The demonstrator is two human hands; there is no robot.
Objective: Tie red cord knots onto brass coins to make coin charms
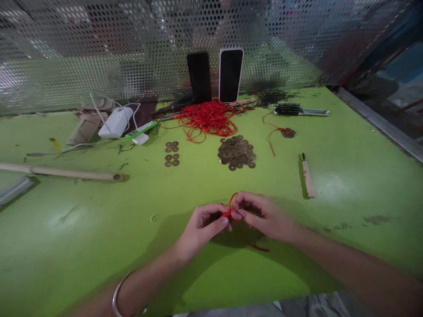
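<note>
I have both hands together over the near middle of the green table [346,185]. My left hand [201,229] has its fingers curled in, thumb and forefinger pinching a red cord [231,214] at a knot-like bunch. My right hand [261,215] meets it from the other side, fingers bent and closed on the same cord; a small loop stands up between the two hands, and a loose tail trails on the table toward the near edge under my right wrist. I cannot tell whether anything else is held inside the fingers. A metal bangle [117,295] sits on my left wrist.

Nothing lies between my hands and the rest. Further in, toward the middle of the table, I see a heap of brass coins [237,152], and left of it a small set of coins laid out in rows [172,153]. Behind them a tangle of red cord [209,118] lies near the far edge, in front of two phones [214,75] propped upright against the perforated metal screen [82,53]. To the right of the heap lies a coin tied to a red cord [287,132], then a hairbrush [299,110] by the far edge. A lighter [308,176] lies right of my hands, well apart. On the left side lie a bamboo stick [62,172], a white charger with cable [115,122] and a green pen-like tool [140,130].
</note>
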